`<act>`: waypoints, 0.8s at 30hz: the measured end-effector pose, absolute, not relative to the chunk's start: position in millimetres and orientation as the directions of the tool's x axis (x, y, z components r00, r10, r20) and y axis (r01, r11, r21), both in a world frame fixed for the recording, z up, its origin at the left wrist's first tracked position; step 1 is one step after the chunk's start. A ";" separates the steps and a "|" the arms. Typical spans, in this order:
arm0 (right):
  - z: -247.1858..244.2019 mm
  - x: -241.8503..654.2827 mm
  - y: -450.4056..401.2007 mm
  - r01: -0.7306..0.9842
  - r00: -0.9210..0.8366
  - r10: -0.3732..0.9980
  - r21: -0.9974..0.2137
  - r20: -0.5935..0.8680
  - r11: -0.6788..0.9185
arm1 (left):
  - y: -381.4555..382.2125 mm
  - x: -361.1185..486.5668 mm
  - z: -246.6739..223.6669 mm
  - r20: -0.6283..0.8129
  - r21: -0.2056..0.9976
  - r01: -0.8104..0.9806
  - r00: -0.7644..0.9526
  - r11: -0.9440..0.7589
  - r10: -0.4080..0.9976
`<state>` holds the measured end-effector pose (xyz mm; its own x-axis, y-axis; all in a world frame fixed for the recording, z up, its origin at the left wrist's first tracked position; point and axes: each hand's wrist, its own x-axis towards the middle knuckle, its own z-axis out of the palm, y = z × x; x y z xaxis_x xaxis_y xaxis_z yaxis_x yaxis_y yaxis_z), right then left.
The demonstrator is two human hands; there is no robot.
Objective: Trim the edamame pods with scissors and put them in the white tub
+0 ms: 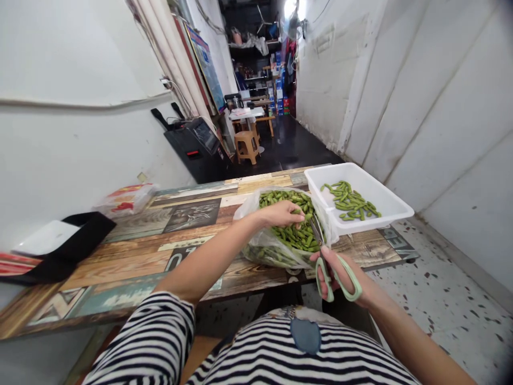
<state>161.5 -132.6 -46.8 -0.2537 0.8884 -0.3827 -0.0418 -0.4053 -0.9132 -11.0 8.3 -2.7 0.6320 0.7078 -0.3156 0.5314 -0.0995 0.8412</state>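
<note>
My left hand [284, 214] is over a clear plastic bag [251, 206] full of green edamame pods [294, 235]. Its thumb and fingers are pinched on an edamame pod [308, 216]. In my right hand [340, 272] is a pair of scissors [348, 278] with pale green handles, the blades pointing up toward the pinched pod. The blades look parted, close to the left fingertips. Right of the bag, a white plastic tray [395, 211] holds a loose pile of pods [352, 200].
The wood-patterned table [228, 230] carries a red-and-white plastic package [126, 199] and a black strap-like item [86, 227] on the left. White walls rise on both sides. Beyond the table are a black machine [196, 144] and a tan stool [246, 145].
</note>
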 end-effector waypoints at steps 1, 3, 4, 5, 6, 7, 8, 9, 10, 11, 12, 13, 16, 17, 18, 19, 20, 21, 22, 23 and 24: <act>-45.2 160.2 -131.7 -0.023 -0.241 0.893 -0.918 -0.379 -0.396 | 3.9 -10.4 -1.0 -0.344 0.844 0.532 0.637 -0.071 0.690; -43.2 158.6 -130.3 0.004 -0.224 0.898 -0.922 -0.378 -0.387 | -2.2 -8.8 1.4 -0.368 0.842 0.537 0.643 -0.052 0.671; -42.8 158.3 -129.8 0.007 -0.223 0.897 -0.921 -0.381 -0.389 | -4.4 -8.0 2.3 -0.376 0.840 0.541 0.644 -0.049 0.666; -43.0 158.3 -129.6 0.006 -0.226 0.894 -0.918 -0.387 -0.396 | -6.1 -7.3 3.1 -0.387 0.837 0.546 0.642 -0.040 0.662; -43.6 158.6 -129.4 0.004 -0.231 0.890 -0.915 -0.393 -0.403 | -7.6 -6.6 3.7 -0.400 0.835 0.550 0.634 -0.022 0.662; -44.2 159.1 -129.4 0.005 -0.230 0.888 -0.913 -0.397 -0.407 | -8.7 -6.1 4.1 -0.415 0.833 0.554 0.618 0.005 0.668; -44.9 159.6 -129.5 0.011 -0.230 0.890 -0.915 -0.395 -0.403 | -9.7 -5.6 4.4 -0.429 0.831 0.555 0.598 0.037 0.677; -45.3 160.1 -129.5 0.021 -0.227 0.894 -0.919 -0.387 -0.393 | -10.5 -5.2 4.6 -0.440 0.830 0.553 0.578 0.066 0.687; -45.5 160.4 -129.6 0.035 -0.223 0.899 -0.925 -0.377 -0.380 | -11.0 -4.8 4.6 -0.447 0.831 0.549 0.567 0.086 0.692; -45.3 160.6 -129.6 0.047 -0.221 0.903 -0.929 -0.368 -0.367 | -11.5 -4.6 4.5 -0.448 0.834 0.542 0.566 0.097 0.692; -44.9 160.6 -129.6 0.058 -0.222 0.905 -0.931 -0.363 -0.359 | -11.9 -4.4 4.4 -0.448 0.838 0.536 0.572 0.101 0.687; -44.3 160.4 -129.4 0.069 -0.225 0.904 -0.931 -0.363 -0.357 | -12.2 -4.3 4.2 -0.448 0.841 0.531 0.581 0.101 0.679; -42.1 159.5 -128.6 0.103 -0.213 0.894 -0.919 -0.395 -0.381 | -12.9 -4.6 3.6 -0.449 0.847 0.521 0.594 0.107 0.668; -41.6 159.2 -128.3 0.111 -0.199 0.890 -0.912 -0.410 -0.396 | -13.0 -4.9 3.3 -0.443 0.849 0.517 0.588 0.108 0.676; -41.5 159.1 -128.1 0.114 -0.184 0.887 -0.906 -0.423 -0.409 | -12.9 -5.3 2.7 -0.432 0.855 0.507 0.582 0.109 0.689; -41.6 159.2 -128.0 0.109 -0.174 0.885 -0.902 -0.431 -0.418 | -12.6 -5.8 1.9 -0.419 0.864 0.490 0.576 0.114 0.702; -42.1 159.5 -128.0 0.092 -0.173 0.885 -0.902 -0.432 -0.422 | -12.0 -6.3 0.9 -0.408 0.875 0.468 0.569 0.126 0.714; -43.0 159.8 -128.1 0.063 -0.184 0.886 -0.905 -0.425 -0.421 | -11.2 -6.7 -0.4 -0.399 0.885 0.442 0.564 0.144 0.723; -44.2 160.3 -128.2 0.027 -0.209 0.886 -0.908 -0.414 -0.418 | -10.3 -7.1 -1.8 -0.393 0.896 0.413 0.563 0.164 0.727; -45.6 160.6 -128.3 -0.011 -0.238 0.882 -0.907 -0.406 -0.420 | -9.2 -7.3 -3.5 -0.383 0.907 0.381 0.566 0.180 0.730; -47.1 160.9 -128.4 -0.047 -0.271 0.874 -0.901 -0.403 -0.431 | -8.3 -7.4 -5.2 -0.369 0.917 0.350 0.569 0.190 0.735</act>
<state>160.9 -128.4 -47.1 -0.2711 0.8740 -0.4032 -0.0474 -0.4305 -0.9013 -7.4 -8.3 -5.2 0.5690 0.7350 -0.3688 0.3497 0.1896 0.9175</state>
